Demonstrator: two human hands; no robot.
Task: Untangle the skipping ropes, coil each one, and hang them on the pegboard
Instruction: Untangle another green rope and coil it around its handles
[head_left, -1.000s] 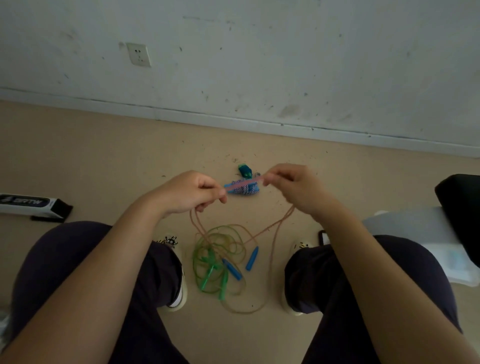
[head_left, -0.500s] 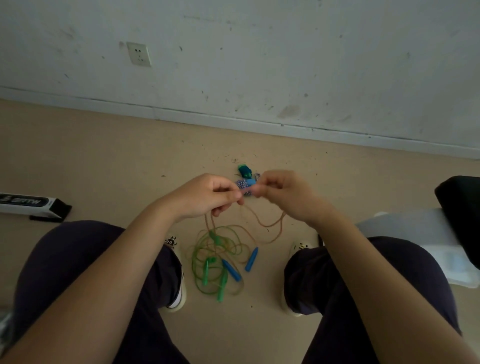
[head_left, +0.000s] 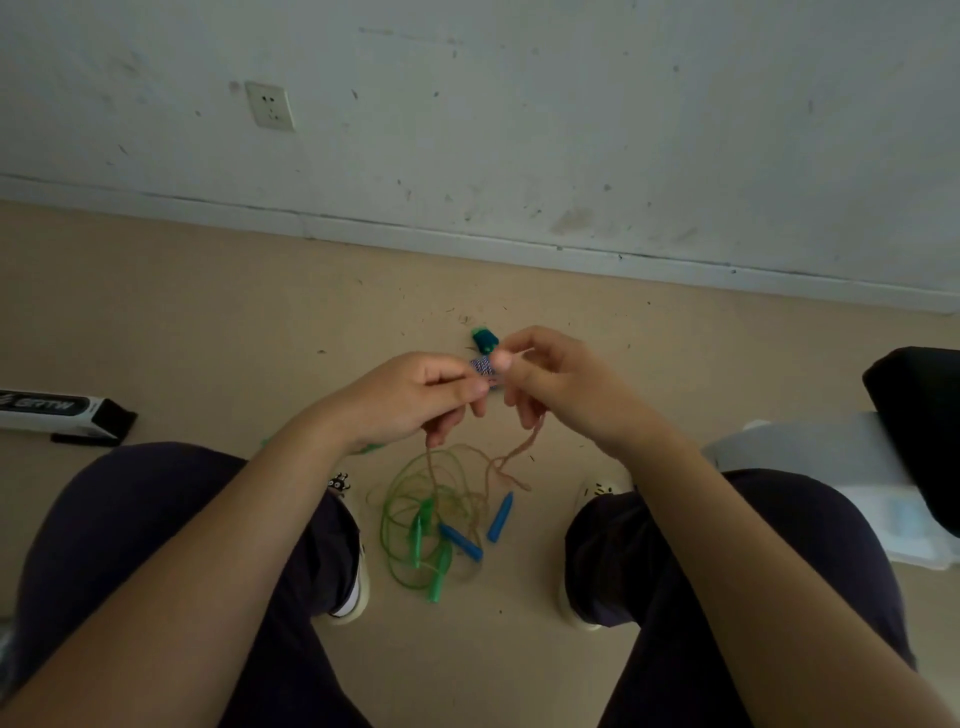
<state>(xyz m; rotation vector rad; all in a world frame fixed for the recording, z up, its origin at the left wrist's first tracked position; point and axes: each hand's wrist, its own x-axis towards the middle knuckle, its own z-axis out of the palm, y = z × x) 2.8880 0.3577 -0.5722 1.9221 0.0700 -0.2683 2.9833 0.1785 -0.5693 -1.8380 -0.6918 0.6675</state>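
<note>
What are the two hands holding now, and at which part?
Both the left hand and the right hand pinch the tan rope high up along its cord, not at its handles; the rest hangs to the floor.

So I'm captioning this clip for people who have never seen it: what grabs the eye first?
The two hands, left hand and right hand, meet mid-frame, pinching a tan rope that hangs to the floor. Below, between the shoes, lies a tangle of green rope with blue handles.
</note>
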